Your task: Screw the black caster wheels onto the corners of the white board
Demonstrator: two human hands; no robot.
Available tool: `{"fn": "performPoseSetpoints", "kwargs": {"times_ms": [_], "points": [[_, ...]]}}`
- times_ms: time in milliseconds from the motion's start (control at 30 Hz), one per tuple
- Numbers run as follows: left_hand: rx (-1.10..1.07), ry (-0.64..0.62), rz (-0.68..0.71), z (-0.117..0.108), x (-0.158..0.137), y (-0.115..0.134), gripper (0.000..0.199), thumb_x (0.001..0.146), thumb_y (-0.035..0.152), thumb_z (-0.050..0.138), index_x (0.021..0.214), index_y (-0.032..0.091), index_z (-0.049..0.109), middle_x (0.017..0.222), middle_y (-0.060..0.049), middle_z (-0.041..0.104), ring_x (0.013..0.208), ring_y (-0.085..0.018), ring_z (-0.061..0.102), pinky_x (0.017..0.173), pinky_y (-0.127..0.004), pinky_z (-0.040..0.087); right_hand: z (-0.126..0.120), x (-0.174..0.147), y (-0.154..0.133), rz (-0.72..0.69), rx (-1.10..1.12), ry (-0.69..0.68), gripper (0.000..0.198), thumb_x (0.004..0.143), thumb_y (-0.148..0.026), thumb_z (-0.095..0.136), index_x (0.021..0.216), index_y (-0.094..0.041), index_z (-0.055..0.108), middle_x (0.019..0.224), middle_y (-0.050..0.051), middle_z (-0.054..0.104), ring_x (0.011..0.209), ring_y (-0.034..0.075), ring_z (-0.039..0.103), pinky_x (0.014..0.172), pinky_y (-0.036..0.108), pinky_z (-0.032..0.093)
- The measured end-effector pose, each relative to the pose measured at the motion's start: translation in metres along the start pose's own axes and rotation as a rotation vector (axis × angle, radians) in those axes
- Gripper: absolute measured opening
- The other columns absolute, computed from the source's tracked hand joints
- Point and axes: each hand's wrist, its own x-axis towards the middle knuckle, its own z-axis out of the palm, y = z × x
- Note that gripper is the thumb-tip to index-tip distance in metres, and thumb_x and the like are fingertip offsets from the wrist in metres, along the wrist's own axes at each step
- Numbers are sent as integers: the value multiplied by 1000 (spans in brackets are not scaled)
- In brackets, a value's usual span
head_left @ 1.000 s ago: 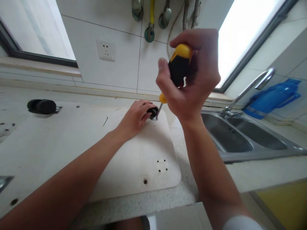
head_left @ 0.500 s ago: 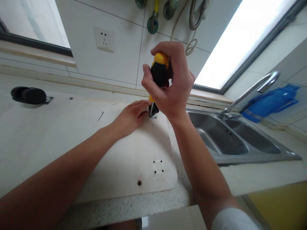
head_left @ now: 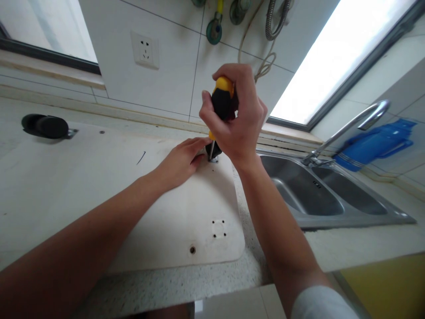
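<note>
My right hand [head_left: 241,110] is wrapped round the yellow-and-black handle of a screwdriver [head_left: 222,99], held upright. Its metal shaft points down to the mounting plate of a black caster [head_left: 216,149] near the far right corner of a white board [head_left: 172,212]. From the left, my left hand [head_left: 184,161] holds this caster, index finger and thumb against it; part of the caster is hidden behind my hands. At the near right corner the board has a small group of screw holes [head_left: 219,228] and a larger round hole [head_left: 192,250].
Another black caster [head_left: 46,126] stands at the board's far left. Beneath the board runs a speckled counter [head_left: 186,283]. To the right are a steel double sink [head_left: 299,186], a faucet [head_left: 352,126] and a blue jug [head_left: 375,144]. A tiled wall with a socket [head_left: 145,49] rises behind.
The view has shifted slightly. My right hand and the screwdriver sit slightly lower in the picture, the shaft still at the caster plate. My left hand keeps its place on the caster.
</note>
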Motion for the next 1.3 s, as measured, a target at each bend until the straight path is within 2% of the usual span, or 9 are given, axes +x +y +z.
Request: {"fn": "performPoseSetpoints", "kwargs": {"times_ms": [200,300,533,667,833,967,1100,1233,1300], "points": [[-13,13,37,0,1,-1,47,100,12,60,144,24,73,153,-9,75,144,-33,69,130,-52,52,-3,1,-4,7,-59,-39,22,112,-25,59,134,-29,62,136,7,72,118,19,69,109,31,57],[-42,49,74,2,0,-4,49,100,11,61,146,25,72,156,-11,70,147,-32,65,133,-53,51,-13,7,-12,45,-66,-117,17,114,-27,61,129,-31,68,134,5,75,114,21,68,101,31,57],[-59,99,54,4,-2,-6,47,98,10,65,142,26,72,141,-11,67,129,-29,70,119,-49,62,-35,23,-23,110,-82,-292,32,115,-28,58,145,-32,70,117,2,78,96,22,69,92,34,55],[-66,90,49,1,-2,-4,47,98,11,65,141,26,71,139,-10,71,129,-29,71,118,-45,61,-40,27,-26,136,-144,-284,17,111,-43,72,126,-36,76,114,3,78,96,25,67,88,36,57],[-51,57,13,0,-3,-4,51,95,12,67,144,24,69,143,-10,77,132,-31,74,118,-45,59,-45,31,-26,87,-147,-303,25,114,-30,64,134,-31,78,118,6,78,100,26,68,89,39,56],[1,-2,-40,-1,-3,-2,50,96,16,69,145,24,68,138,-10,81,126,-33,76,112,-47,60,-46,32,-29,63,-192,-282,21,112,-41,73,125,-28,83,116,8,74,112,29,67,88,39,57],[49,-49,-47,-1,-3,-1,49,99,21,72,147,22,67,141,-12,79,130,-35,73,116,-50,58,-50,32,-38,75,-150,-349,30,117,-29,57,134,-31,82,120,6,79,111,28,72,92,42,60],[55,-49,-1,-1,-3,-1,48,100,24,72,148,22,67,147,-12,76,136,-35,70,121,-52,55,-51,33,-41,91,-226,-301,20,113,-42,69,123,-33,84,119,11,75,118,33,70,90,47,63],[62,-52,9,-2,-3,-1,49,99,22,72,149,22,68,145,-12,77,134,-35,70,120,-52,55,-50,33,-40,100,-212,-309,22,112,-37,67,125,-31,84,123,11,76,120,33,70,91,47,64]]}}
